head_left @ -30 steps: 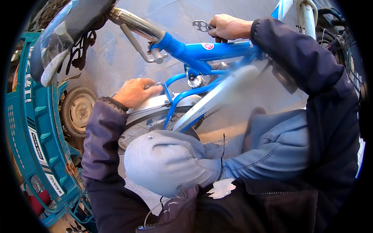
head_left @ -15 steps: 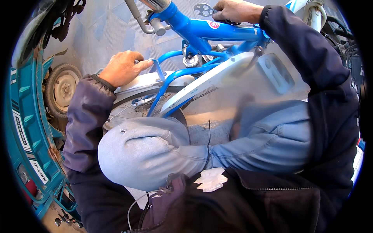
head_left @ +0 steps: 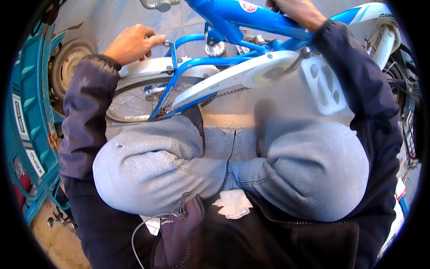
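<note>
A blue bicycle frame point(head_left: 264, 21) with a white chain guard point(head_left: 233, 77) lies across the far side. My left hand point(head_left: 131, 44) is at the rear wheel point(head_left: 134, 101), above its white mudguard point(head_left: 148, 67). Its fingers are curled, and the thumb presses the top of an upright blue bracket point(head_left: 174, 56). Over the blue tube, my right hand point(head_left: 301, 11) is closed and partly cut off by the upper edge. The flat multi-hole wrench it held half a second ago is out of view now.
A white pedal point(head_left: 322, 85) is near my right forearm. My knees in light jeans point(head_left: 143, 166) are bent before the bicycle. On the left stands a teal metal cart point(head_left: 31, 121) with a small wheel point(head_left: 69, 67). Another bicycle's dark wheel point(head_left: 394, 78) is at the right.
The bicycle and both hands sit higher in the picture. The right hand has slid toward the upper edge, taking the wrench out of sight. The left thumb stays at the bracket.
</note>
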Motion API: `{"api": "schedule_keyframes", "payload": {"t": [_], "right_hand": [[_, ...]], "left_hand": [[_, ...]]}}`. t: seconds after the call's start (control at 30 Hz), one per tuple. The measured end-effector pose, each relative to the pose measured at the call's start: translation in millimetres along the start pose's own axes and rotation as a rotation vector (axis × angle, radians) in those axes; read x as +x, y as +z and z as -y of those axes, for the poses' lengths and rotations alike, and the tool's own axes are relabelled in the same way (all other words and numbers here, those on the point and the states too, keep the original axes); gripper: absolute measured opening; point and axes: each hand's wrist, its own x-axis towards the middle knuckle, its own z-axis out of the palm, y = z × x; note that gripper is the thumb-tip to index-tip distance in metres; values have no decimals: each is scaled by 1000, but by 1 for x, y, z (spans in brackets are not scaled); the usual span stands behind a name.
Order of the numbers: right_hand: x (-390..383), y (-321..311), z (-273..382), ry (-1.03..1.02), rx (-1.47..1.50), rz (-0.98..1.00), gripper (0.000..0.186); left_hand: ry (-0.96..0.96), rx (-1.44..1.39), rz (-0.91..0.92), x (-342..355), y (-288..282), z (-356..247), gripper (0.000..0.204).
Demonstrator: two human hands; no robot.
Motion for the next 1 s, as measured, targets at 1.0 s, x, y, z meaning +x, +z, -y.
{"api": "schedule_keyframes", "payload": {"t": [1.0], "right_hand": [[-10, 73, -371, 136, -955, -221, 42]], "left_hand": [[-303, 395, -131, -14, 25, -18, 58]]}}
